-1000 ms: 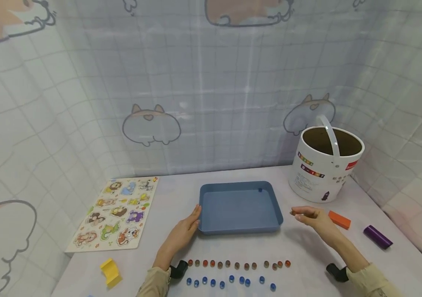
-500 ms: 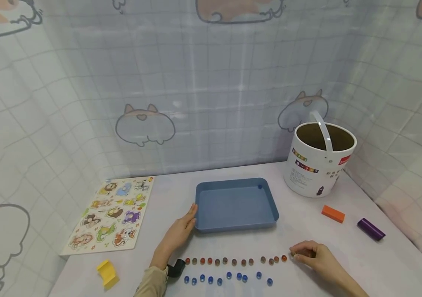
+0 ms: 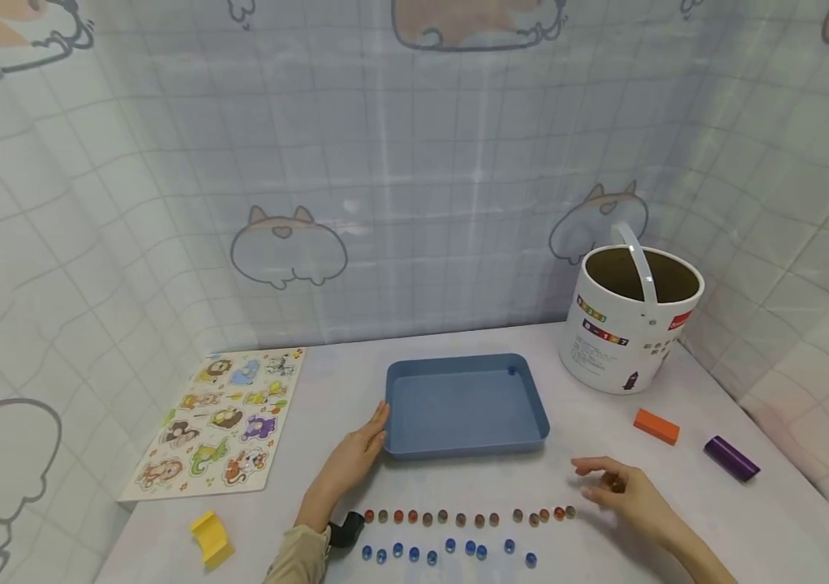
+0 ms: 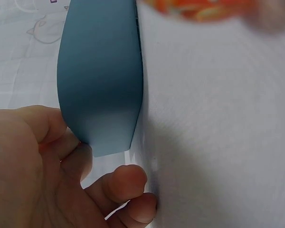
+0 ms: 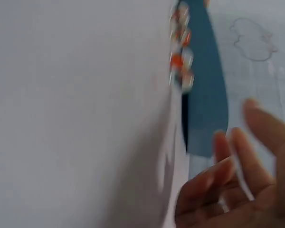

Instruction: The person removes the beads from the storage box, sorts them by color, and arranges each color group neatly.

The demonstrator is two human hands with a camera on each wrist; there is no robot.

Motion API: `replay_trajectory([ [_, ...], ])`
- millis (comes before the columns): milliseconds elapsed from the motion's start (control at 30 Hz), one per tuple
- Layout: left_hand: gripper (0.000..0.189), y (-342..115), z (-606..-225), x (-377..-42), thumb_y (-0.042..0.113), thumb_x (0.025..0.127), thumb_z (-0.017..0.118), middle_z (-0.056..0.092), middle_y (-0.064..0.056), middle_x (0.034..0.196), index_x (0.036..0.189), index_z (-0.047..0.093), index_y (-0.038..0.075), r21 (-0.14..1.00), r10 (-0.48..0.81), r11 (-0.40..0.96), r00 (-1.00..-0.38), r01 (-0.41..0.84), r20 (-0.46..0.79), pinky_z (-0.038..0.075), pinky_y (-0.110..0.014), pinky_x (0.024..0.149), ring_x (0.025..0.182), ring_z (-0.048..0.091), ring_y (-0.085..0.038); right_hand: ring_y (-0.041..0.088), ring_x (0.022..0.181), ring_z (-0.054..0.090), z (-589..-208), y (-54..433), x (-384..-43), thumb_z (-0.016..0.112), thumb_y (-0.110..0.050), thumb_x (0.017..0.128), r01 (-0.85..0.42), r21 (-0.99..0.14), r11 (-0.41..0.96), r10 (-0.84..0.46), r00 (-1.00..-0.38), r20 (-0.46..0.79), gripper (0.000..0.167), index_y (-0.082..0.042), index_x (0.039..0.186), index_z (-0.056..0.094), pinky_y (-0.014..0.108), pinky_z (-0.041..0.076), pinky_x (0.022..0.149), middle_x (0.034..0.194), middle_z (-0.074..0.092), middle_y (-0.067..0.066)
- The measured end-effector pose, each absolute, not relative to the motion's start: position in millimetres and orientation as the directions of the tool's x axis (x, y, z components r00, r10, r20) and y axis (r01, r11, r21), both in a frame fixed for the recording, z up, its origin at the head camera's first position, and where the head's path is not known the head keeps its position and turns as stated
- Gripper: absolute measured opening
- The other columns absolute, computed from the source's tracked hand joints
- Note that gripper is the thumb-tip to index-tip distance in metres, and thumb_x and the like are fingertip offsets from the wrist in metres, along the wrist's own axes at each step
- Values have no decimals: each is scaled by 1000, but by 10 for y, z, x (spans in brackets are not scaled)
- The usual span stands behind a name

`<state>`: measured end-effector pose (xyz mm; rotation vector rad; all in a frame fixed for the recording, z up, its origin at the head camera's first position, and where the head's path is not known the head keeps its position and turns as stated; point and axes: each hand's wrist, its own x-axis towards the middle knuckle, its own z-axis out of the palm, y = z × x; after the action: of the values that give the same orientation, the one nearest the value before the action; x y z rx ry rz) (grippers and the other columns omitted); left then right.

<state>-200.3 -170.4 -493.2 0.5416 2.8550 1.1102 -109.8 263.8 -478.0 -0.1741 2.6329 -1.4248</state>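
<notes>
My left hand (image 3: 349,462) touches the left wall of a blue rectangular tray (image 3: 466,448), fingers fairly straight against it. In the left wrist view its fingertips meet the tray's end wall, with the lower fingers bent near the table. My right hand (image 3: 629,495) is over the table just right of a row of glass beads, thumb and forefinger apart. A brownish spot shows between its other fingers; I cannot tell whether it is a bead. The row's last brownish bead (image 3: 570,513) lies beside a red bead (image 3: 559,513). A blue bead (image 3: 512,370) lies in the tray's far right corner.
Blue beads (image 3: 482,552) form a second row nearer me. A white bucket (image 3: 604,357) with a handle stands at the back right, near orange (image 3: 656,427) and purple (image 3: 732,458) blocks. At left lie an animal puzzle board (image 3: 228,418) and a yellow block (image 3: 212,538).
My right hand came down from beside the tray with a pinched bead, set it at the right end of the red and brown row, and let go. The left hand stayed on the tray.
</notes>
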Motion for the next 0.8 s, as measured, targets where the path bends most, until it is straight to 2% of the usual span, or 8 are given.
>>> replay_trajectory([
  [200, 51, -1708, -4908, -2006, 19, 103, 44, 26, -10, 159, 151, 31, 6, 662, 335, 679, -937, 316, 103, 30, -46, 117, 145, 31, -26, 6, 73, 52, -4581, 2622, -1465, 66, -21, 92, -75, -846, 527, -130, -991, 7, 42, -3, 129, 60, 21, 43, 60, 114, 68, 19],
  [333, 51, -1711, -4895, -2005, 19, 103, 45, 27, -10, 158, 150, 32, 6, 663, 334, 678, -936, 317, 107, 30, -46, 117, 145, 31, -26, 6, 88, 54, -4504, 2574, -1803, 62, -28, 95, -59, -857, 512, -119, -993, -2, 44, -5, 132, 58, 25, 47, 75, 122, 66, 19],
  [400, 50, -1713, -4895, -2003, 18, 103, 45, 28, -10, 158, 150, 32, 5, 670, 334, 671, -936, 317, 109, 30, -47, 117, 145, 32, -26, 8, 98, 57, -4496, 2536, -1983, 60, -33, 96, -42, -868, 495, -103, -995, -11, 46, -6, 134, 57, 32, 50, 85, 126, 65, 17],
  [467, 50, -1714, -4897, -2002, 18, 103, 45, 27, -9, 158, 150, 32, 5, 675, 336, 668, -936, 313, 103, 30, -47, 117, 145, 31, -26, 16, 109, 59, -4505, 2491, -2163, 58, -36, 97, -46, -883, 466, -103, -995, -2, 49, -4, 135, 56, 43, 50, 95, 128, 64, 17],
  [533, 50, -1715, -4900, -1995, 17, 103, 45, 27, -10, 158, 150, 32, 4, 674, 341, 667, -934, 318, 102, 30, -48, 117, 145, 32, -27, 24, 117, 59, -4515, 2431, -2331, 57, -40, 97, -46, -886, 462, -87, -996, 6, 51, -5, 134, 57, 48, 48, 101, 130, 63, 16],
  [633, 50, -1711, -4904, -1984, 18, 103, 45, 27, -10, 158, 150, 32, 5, 672, 341, 672, -935, 312, 93, 30, -47, 117, 145, 31, -27, 33, 122, 57, -4533, 2329, -2558, 58, -41, 96, -64, -879, 473, -66, -997, 37, 48, -6, 130, 61, 52, 47, 101, 130, 63, 17],
  [800, 51, -1706, -4922, -1977, 19, 104, 44, 26, -10, 159, 151, 31, 6, 672, 333, 675, -938, 305, 91, 30, -46, 117, 145, 31, -26, 31, 111, 62, -4561, 2124, -2821, 61, -36, 95, -96, -812, 575, -25, -995, 100, 37, -9, 119, 70, 45, 53, 91, 120, 69, 14],
])
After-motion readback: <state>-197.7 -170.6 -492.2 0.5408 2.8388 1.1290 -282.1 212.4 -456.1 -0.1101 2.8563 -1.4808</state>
